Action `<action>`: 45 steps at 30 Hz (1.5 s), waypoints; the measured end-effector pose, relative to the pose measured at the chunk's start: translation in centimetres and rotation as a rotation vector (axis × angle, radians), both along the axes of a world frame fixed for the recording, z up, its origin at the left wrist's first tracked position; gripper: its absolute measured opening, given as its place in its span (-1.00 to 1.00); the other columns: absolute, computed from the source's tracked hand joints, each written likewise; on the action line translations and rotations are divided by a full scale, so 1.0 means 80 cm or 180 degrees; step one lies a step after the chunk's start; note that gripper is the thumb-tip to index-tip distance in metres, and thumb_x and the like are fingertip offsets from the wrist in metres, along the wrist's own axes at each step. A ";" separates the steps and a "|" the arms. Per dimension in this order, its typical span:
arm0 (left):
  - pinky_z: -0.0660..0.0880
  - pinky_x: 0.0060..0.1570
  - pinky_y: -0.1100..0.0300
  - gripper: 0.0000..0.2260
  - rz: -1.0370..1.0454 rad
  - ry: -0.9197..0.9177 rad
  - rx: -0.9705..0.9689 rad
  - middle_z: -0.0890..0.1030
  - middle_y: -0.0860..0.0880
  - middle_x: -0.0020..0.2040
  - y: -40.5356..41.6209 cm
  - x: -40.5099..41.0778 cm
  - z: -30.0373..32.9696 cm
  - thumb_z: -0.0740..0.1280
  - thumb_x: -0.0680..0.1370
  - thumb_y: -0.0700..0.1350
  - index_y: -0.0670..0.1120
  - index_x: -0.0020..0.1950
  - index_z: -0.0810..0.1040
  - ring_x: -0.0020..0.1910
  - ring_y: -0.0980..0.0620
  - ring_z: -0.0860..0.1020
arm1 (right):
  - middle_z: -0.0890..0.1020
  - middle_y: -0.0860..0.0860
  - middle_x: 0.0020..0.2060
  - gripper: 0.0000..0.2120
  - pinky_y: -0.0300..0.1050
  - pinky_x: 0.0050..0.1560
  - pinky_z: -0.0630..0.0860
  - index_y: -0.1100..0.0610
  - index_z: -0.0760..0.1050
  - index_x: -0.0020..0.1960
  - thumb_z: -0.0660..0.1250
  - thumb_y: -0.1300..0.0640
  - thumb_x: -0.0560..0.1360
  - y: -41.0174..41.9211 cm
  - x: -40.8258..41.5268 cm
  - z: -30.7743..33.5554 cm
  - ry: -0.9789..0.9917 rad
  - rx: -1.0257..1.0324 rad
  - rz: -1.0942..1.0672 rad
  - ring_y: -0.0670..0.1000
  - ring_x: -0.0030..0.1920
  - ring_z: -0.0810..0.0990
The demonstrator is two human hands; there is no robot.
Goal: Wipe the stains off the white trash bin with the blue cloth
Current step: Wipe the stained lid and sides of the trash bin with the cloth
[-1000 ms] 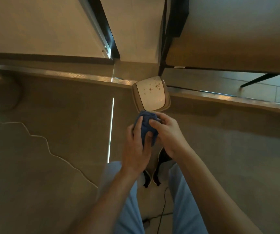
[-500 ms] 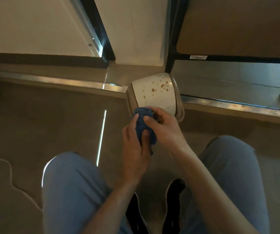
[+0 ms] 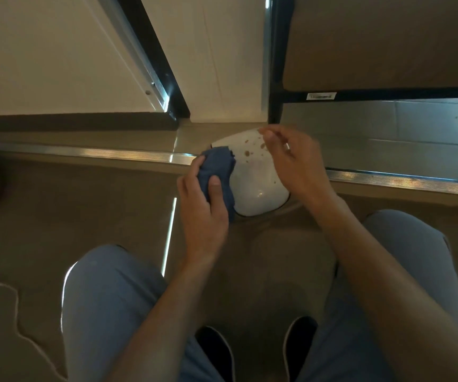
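Note:
The white trash bin [image 3: 255, 188] lies on the floor in front of me, its white surface speckled with brown stains near the far end. My left hand [image 3: 205, 205] grips the bunched blue cloth [image 3: 217, 166] and holds it against the bin's left side. My right hand [image 3: 294, 166] is over the bin's right side and far edge with its fingers loosely curled. It is blurred, and nothing shows between its fingers. It hides the bin's right edge.
A metal floor strip [image 3: 84, 151] runs across behind the bin. A black table leg [image 3: 276, 78] stands just beyond it. A white cable [image 3: 15, 304] trails over the floor at the left. My knees [image 3: 112, 285] and dark shoes [image 3: 217, 351] are below.
My right hand has let go of the cloth and moved up and right over the bin. The left hand alone now holds the cloth against the bin. The view has come closer.

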State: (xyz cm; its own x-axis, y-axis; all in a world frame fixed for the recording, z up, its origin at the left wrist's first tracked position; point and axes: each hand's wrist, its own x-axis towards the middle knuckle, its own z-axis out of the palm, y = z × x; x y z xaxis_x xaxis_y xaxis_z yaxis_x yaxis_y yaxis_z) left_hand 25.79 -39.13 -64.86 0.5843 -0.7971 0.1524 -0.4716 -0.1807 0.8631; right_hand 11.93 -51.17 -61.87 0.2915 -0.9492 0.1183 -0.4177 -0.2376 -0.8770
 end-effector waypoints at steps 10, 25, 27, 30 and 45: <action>0.45 0.24 0.04 -0.59 -0.0172 -0.0822 0.0428 0.38 -0.07 0.37 -0.018 0.007 -0.043 0.23 0.67 0.09 0.08 0.51 0.35 0.33 -0.03 0.39 | 0.64 0.08 0.07 -0.63 -0.07 0.12 0.49 0.15 0.60 0.17 0.08 0.00 0.70 -0.082 0.020 -0.057 0.0710 -0.0201 0.0439 0.06 0.09 0.57; 0.43 0.30 -0.08 -0.66 -0.0428 -0.0767 0.0644 0.57 -0.06 0.28 -0.145 0.066 -0.033 0.08 0.70 -0.03 -0.09 0.33 0.55 0.30 -0.09 0.48 | 0.61 -0.04 0.15 -0.68 -0.12 0.09 0.36 0.03 0.58 0.20 0.08 -0.02 0.70 -0.067 0.034 -0.091 0.0828 -0.0301 -0.0044 0.00 0.23 0.49; 0.44 0.30 -0.03 -0.67 -0.0432 -0.0687 0.0705 0.57 -0.03 0.30 -0.153 0.067 -0.033 0.09 0.71 -0.02 -0.04 0.38 0.53 0.29 -0.06 0.50 | 0.60 -0.05 0.15 -0.69 -0.11 0.09 0.36 0.01 0.58 0.20 0.08 -0.01 0.70 -0.066 0.035 -0.089 0.0820 -0.0301 -0.0090 -0.01 0.22 0.49; 0.40 0.32 0.05 -0.66 -0.0539 -0.0893 0.0466 0.52 -0.02 0.36 -0.129 0.055 -0.039 0.08 0.73 -0.01 -0.03 0.43 0.49 0.36 -0.04 0.43 | 0.59 -0.07 0.15 -0.70 -0.06 0.11 0.42 -0.02 0.58 0.19 0.08 -0.02 0.70 -0.065 0.038 -0.090 0.0802 -0.0268 -0.0166 -0.01 0.20 0.50; 0.21 0.54 -0.17 -0.55 -0.0554 -0.0646 -0.0178 0.13 -0.20 0.63 -0.043 0.014 -0.093 0.14 0.73 -0.11 -0.22 0.60 0.23 0.63 -0.19 0.10 | 0.51 -0.21 0.05 -0.82 0.13 0.20 0.52 -0.20 0.48 0.10 0.11 -0.02 0.69 -0.061 0.039 -0.084 0.0670 -0.0158 -0.0277 -0.05 0.14 0.56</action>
